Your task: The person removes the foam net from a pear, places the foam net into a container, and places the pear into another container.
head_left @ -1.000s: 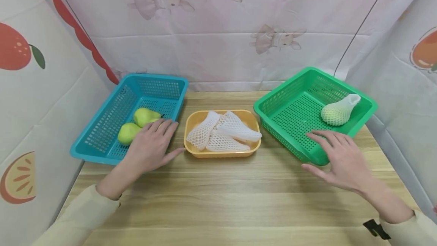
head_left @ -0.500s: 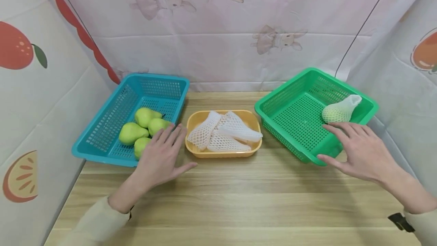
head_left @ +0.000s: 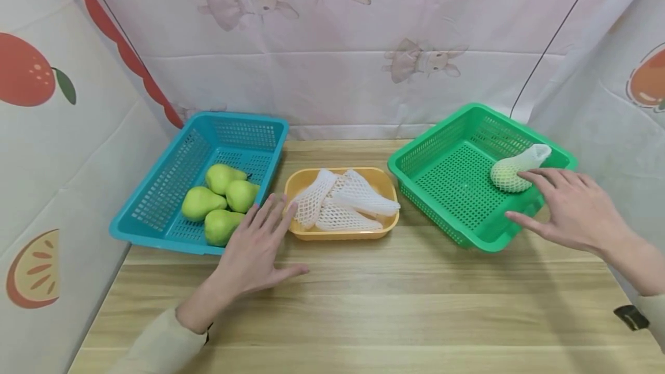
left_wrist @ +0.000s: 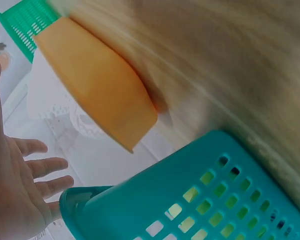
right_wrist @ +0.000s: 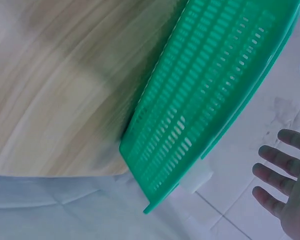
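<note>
My left hand (head_left: 256,251), fingers spread and holding nothing, is between the blue basket (head_left: 150,241) and the yellow tray (head_left: 343,236). Several green pears (head_left: 202,203) lie in the blue basket's front part. White foam net sleeves (head_left: 343,221) are heaped in the tray. On the right, my right hand (head_left: 582,209) hovers over the edge of the green basket (head_left: 431,224), its fingertips close to a pear in a white foam net (head_left: 511,174). Nothing is in that hand; whether a fingertip touches the net cannot be told. Both wrist views show relaxed, parted fingers.
A wooden table (head_left: 363,305) carries all three containers, with the yellow tray in the middle. A printed cloth (head_left: 332,91) hangs behind the table, and similar cloths stand at both sides.
My left hand has drawn back to the right from over the pears, uncovering them. My right hand has moved right and slightly away, toward the netted pear. The containers stay put.
</note>
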Action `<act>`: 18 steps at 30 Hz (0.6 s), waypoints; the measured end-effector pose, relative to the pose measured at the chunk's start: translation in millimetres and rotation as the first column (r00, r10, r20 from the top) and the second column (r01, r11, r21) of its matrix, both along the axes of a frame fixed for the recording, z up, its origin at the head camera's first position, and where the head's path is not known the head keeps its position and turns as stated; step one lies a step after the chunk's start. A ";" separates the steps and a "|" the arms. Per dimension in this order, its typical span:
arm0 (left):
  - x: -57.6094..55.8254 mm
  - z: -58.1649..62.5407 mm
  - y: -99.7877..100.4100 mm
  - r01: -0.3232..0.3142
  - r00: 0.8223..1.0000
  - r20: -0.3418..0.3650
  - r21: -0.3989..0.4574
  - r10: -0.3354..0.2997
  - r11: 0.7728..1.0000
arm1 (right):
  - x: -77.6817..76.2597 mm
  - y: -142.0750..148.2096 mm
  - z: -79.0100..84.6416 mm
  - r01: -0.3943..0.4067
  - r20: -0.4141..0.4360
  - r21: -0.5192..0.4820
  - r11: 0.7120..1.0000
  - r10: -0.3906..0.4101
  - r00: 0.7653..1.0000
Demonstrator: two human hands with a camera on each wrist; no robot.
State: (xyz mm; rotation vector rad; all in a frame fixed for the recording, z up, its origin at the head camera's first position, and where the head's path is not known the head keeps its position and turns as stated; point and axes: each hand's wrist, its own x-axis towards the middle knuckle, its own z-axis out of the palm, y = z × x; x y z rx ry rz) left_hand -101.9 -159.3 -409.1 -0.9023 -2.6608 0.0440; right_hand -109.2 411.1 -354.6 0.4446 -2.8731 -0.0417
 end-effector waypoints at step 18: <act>4.6 -11.2 0.0 0.003 1.000 0.010 -0.009 -0.002 1.000 | -41.7 55.5 0.3 0.144 0.096 0.088 0.986 -0.152 0.984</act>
